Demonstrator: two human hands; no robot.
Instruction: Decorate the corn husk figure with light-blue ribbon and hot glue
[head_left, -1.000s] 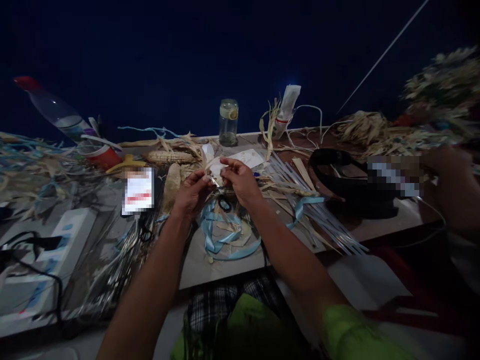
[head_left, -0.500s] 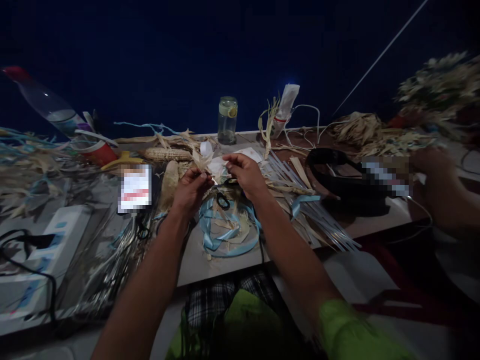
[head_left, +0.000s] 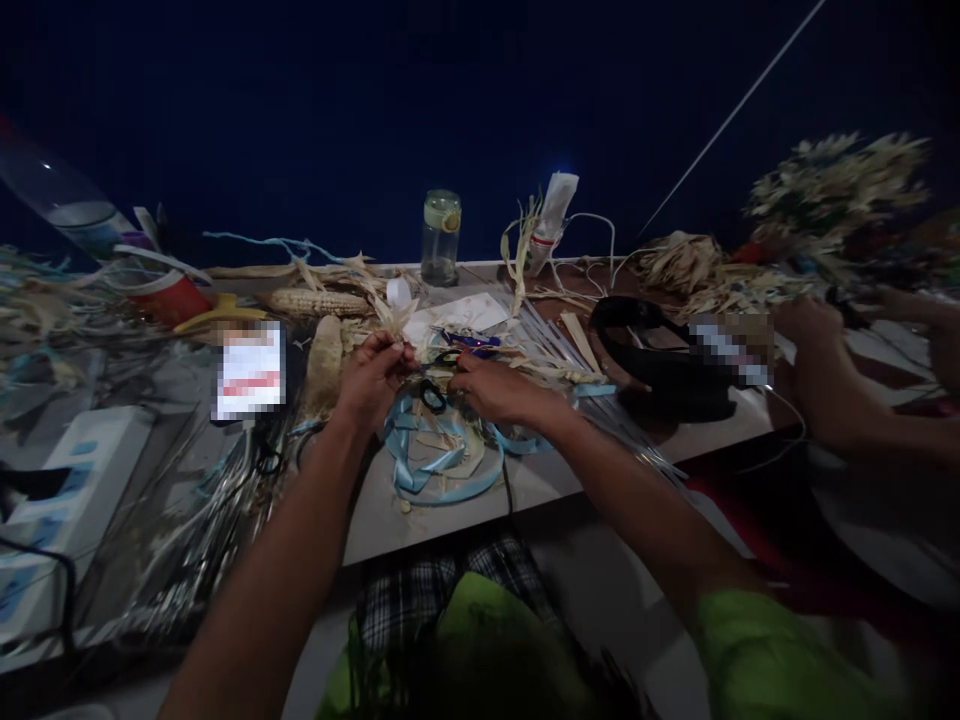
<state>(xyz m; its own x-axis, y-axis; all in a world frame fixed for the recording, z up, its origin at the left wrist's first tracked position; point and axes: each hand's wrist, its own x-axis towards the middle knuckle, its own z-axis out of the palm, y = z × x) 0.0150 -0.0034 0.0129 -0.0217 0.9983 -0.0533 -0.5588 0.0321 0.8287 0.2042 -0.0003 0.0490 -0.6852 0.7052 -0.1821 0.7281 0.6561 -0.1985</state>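
My left hand (head_left: 369, 378) is closed in a pinch on a small piece of dry corn husk (head_left: 391, 312) that sticks up above its fingers. Just to its right, my right hand (head_left: 491, 388) lies low on the table, fingers curled by black-handled scissors (head_left: 433, 394); whether it grips them is unclear. Under both hands a light blue ribbon (head_left: 439, 470) loops over loose husk scraps. A white paper sheet (head_left: 459, 316) lies just behind the hands.
Corn cobs (head_left: 309, 301) and husks litter the table's back left. A glass jar (head_left: 439, 238) stands at the far edge. A phone (head_left: 247, 370), a power strip (head_left: 71, 495) and thin metal rods (head_left: 637, 435) lie around. Another person's hand (head_left: 814, 335) works at right near a black bag (head_left: 660, 365).
My right hand has dropped from chest-height beside the left hand down to the table by the scissors. The left hand still pinches the husk. The view shifted slightly left.
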